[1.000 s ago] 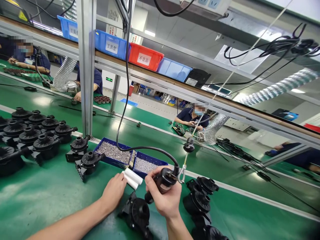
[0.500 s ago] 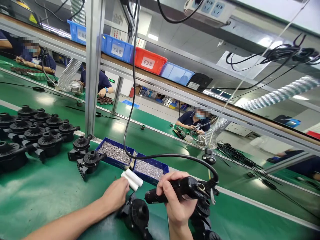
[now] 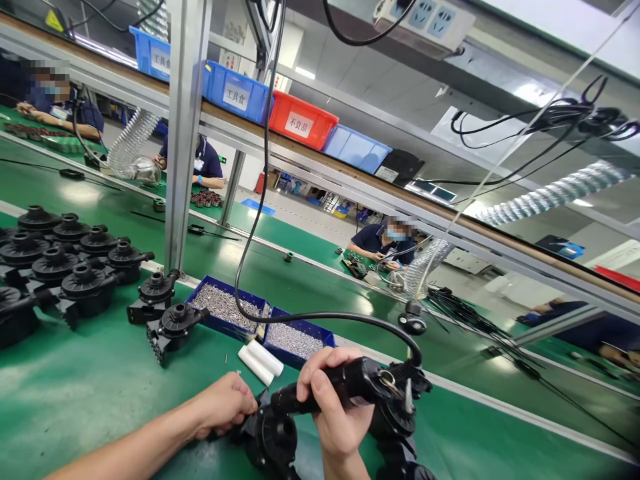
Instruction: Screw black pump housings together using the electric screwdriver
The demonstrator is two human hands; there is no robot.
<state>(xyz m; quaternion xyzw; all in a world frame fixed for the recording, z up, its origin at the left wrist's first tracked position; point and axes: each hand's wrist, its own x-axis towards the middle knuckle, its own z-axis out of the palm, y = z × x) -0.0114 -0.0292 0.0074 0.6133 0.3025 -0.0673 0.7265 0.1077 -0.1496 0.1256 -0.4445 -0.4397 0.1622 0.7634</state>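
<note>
Overhead, a red bin [image 3: 300, 120] reads 不良品; right hand [image 3: 337, 413] fingers clench the screwdriver [image 3: 340, 387].

The room is bright. Light comes from long lamps [image 3: 300, 70] up high on the ceiling. The green table [image 3: 75, 400] shines with pale white spots of glare. Shadows under the black parts are soft and small. Near things look sharp. Far people look a bit fuzzy. The whole view tilts, and straight bars lean at the edges.
</note>
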